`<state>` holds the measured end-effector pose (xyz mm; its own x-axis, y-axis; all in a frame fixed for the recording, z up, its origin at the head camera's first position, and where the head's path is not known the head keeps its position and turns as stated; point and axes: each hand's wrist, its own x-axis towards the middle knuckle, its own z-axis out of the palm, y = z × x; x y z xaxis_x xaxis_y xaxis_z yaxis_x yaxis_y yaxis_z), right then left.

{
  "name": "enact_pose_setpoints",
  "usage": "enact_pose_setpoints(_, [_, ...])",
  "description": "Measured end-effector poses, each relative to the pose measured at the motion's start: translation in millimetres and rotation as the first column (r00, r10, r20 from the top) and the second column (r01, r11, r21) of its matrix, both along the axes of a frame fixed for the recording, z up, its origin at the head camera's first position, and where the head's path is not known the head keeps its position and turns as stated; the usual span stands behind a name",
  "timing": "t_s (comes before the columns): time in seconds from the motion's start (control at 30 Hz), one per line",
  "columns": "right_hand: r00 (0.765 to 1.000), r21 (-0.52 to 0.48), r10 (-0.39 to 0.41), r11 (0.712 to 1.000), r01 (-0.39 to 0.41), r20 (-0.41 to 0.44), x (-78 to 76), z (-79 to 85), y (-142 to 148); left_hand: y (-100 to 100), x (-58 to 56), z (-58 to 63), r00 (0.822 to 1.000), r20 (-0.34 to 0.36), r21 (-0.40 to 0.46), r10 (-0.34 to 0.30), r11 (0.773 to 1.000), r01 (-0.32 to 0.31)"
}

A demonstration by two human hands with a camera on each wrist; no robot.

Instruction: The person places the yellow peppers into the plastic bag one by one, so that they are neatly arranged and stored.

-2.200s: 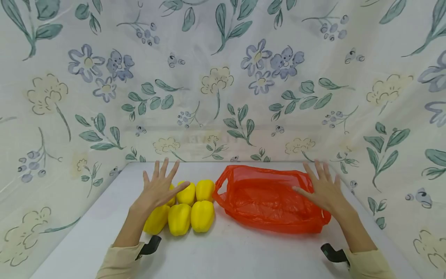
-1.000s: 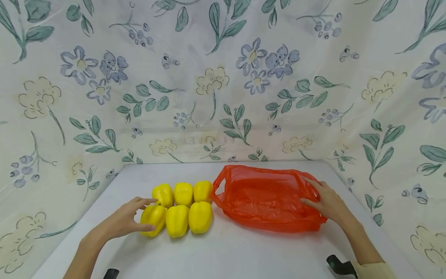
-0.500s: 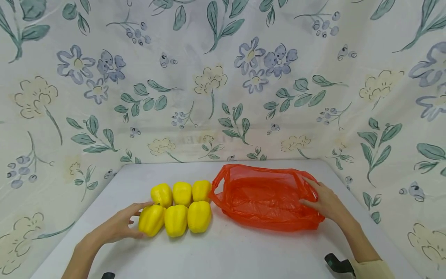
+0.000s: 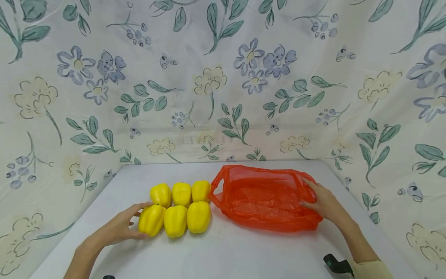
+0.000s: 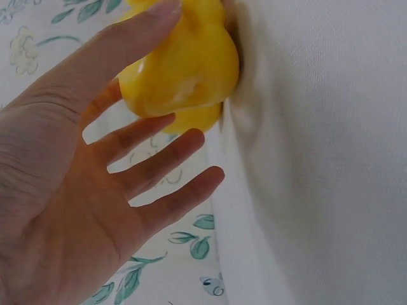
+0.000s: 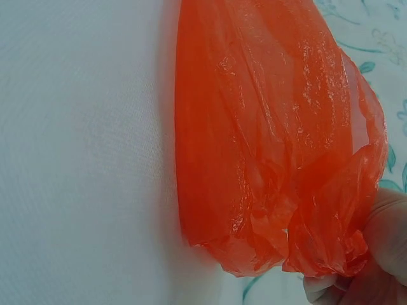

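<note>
Yellow bell peppers stand in two touching rows on the white table [image 4: 223, 255]. My left hand [image 4: 116, 228] has its thumb and index finger on opposite sides of the front-left bell pepper [image 4: 151, 221], which stays on the table. Seen from the left wrist, the thumb lies across that pepper [image 5: 191, 70] while the lower fingers spread out below it, off the pepper. To the right lies a red plastic bag [image 4: 265, 199], its mouth facing me. My right hand [image 4: 326, 203] grips the bag's right edge, thumb in front. The right wrist view shows the crumpled film at the thumb [image 6: 388, 235]; most fingers are hidden.
Back-row peppers [image 4: 181, 194] touch the front ones, and the rightmost sits close against the bag's left handle loop. A floral curtain [image 4: 209, 97] hangs behind the table and along both sides. A black wrist-camera mount [image 4: 338, 265] shows at the right sleeve.
Both hands came down from being raised and spread. The left moved to the front-left pepper and closed in on it; the right took hold of the bag's edge. Hardly anything moved in the last half second.
</note>
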<state>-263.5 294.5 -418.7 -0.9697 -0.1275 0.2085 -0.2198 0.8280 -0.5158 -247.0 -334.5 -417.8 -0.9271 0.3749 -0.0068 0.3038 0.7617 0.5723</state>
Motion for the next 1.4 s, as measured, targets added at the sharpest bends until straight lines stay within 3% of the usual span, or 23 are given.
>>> enact_pose_setpoints(0.37, [1.000, -0.006, 0.005, 1.000, -0.005, 0.011, 0.6, -1.2, 0, 4, 4.6, 5.2, 1.000, -0.024, -0.008, 0.000, 1.000, 0.000])
enact_pose_setpoints(0.6, [1.000, -0.010, 0.015, 1.000, -0.015, 0.001, 0.4, -1.3, 1, 5, 8.4, 15.1, 0.992, -0.124, -0.020, 0.033, 0.999, -0.036])
enact_pose_setpoints(0.93, [1.000, -0.025, 0.017, 1.000, -0.017, -0.008, 0.5, -1.3, 2, 16, 4.6, 26.7, 0.961, -0.264, -0.002, 0.087, 0.996, -0.091])
enact_pose_setpoints(1.2, [1.000, -0.022, 0.020, 1.000, -0.020, -0.001, -0.8, -0.9, 2, 37, -3.8, 35.1, 0.949, -0.309, 0.063, 0.063, 0.997, -0.046])
enact_pose_setpoints(1.4, [1.000, -0.018, 0.014, 1.000, -0.014, 0.004, -0.7, 1.3, 0, 56, -13.2, 42.9, 0.949, -0.313, 0.063, 0.022, 0.998, -0.003])
